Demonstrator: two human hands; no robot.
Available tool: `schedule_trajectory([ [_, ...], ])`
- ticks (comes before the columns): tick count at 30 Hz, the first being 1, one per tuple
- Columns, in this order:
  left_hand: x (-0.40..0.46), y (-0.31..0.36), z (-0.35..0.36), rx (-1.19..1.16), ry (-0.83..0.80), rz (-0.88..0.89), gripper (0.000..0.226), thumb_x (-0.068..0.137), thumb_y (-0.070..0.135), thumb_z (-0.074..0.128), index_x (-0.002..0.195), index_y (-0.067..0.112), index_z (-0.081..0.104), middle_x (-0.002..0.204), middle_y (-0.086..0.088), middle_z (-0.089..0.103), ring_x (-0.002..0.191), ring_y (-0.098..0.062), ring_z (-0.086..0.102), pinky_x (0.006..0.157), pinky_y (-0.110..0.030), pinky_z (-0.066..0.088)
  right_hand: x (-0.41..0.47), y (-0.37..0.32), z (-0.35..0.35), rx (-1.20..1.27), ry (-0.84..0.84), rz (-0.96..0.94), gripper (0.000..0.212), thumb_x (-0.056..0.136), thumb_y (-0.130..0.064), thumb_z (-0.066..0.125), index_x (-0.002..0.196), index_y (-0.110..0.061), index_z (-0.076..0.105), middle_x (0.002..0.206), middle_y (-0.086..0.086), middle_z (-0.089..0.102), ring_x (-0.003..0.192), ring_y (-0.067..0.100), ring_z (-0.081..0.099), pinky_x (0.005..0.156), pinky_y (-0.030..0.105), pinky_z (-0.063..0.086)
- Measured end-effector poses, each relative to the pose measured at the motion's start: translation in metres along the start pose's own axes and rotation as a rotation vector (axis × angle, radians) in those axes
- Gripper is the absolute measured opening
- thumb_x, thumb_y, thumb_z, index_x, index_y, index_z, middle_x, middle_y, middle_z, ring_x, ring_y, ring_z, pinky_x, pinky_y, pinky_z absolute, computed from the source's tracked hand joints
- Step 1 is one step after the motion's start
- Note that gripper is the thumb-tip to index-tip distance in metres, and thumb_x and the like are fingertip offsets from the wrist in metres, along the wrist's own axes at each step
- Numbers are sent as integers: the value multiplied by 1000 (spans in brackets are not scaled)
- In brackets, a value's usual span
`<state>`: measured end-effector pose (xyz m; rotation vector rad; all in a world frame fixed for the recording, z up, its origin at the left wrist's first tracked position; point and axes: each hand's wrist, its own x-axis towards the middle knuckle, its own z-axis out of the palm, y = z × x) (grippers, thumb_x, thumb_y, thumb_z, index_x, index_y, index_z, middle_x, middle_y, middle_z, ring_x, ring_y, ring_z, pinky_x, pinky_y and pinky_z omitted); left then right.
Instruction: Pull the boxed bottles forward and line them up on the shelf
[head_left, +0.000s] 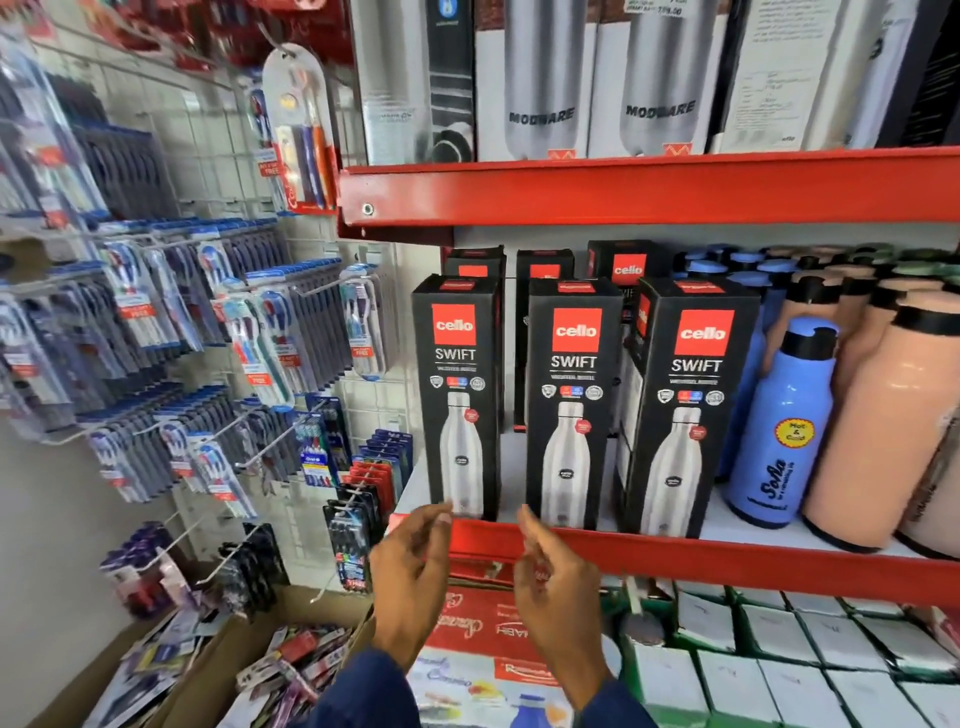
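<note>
just then your left hand (410, 571) and right hand (556, 587) hung below the red shelf (675, 558) edge, fingers loosely apart, gripping nothing. three black cello swift boxes (569, 405) stood upright in a row at the front, more boxes (626, 265) behind them.

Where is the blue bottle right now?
In the head view, the blue bottle stands at the front of the middle shelf, right of the three front black boxes, between the rightmost box and a peach bottle.
</note>
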<state>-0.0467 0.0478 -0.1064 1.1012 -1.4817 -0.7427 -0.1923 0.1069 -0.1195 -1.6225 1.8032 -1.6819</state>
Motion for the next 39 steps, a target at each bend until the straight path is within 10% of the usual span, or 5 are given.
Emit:
schedule_trajectory([
  [6,34,-19,-29,-9,-141,-28,70,83,56,52,145,23,50,146,1,58,135,-12,53,112,-42,46,11,-22,45,-63,-54,27,67,86,-10,59,147,-20,34,94,18,73,43,13,50,45,23,45],
  [18,65,-25,-30,61,-416,-66,72,92,25,62,155,14,30,155,-2,46,136,-6,44,116,-31,38,32,-33,67,-175,-30,217,75,80,3,57,148,-12,29,62,3,59,40,6,49,41,8,36],
  [26,71,-35,-29,35,-406,-15,73,83,32,55,152,15,39,151,0,52,137,-12,50,116,-41,43,39,-42,63,-240,-63,238,70,83,3,54,147,-14,31,112,23,69,48,22,61,53,31,57],
  [33,58,-35,-27,98,-388,-21,63,94,14,61,152,10,35,85,38,46,59,16,42,60,3,41,35,-43,61,-225,-61,268,71,82,5,54,147,-11,31,116,19,68,76,26,73,59,33,61],
  [39,56,-26,-32,115,-385,11,66,95,17,61,154,9,32,108,23,61,53,13,38,55,5,38,38,-37,62,-206,-43,264,69,81,5,54,145,-12,34,113,20,69,56,19,68,60,38,62],
])
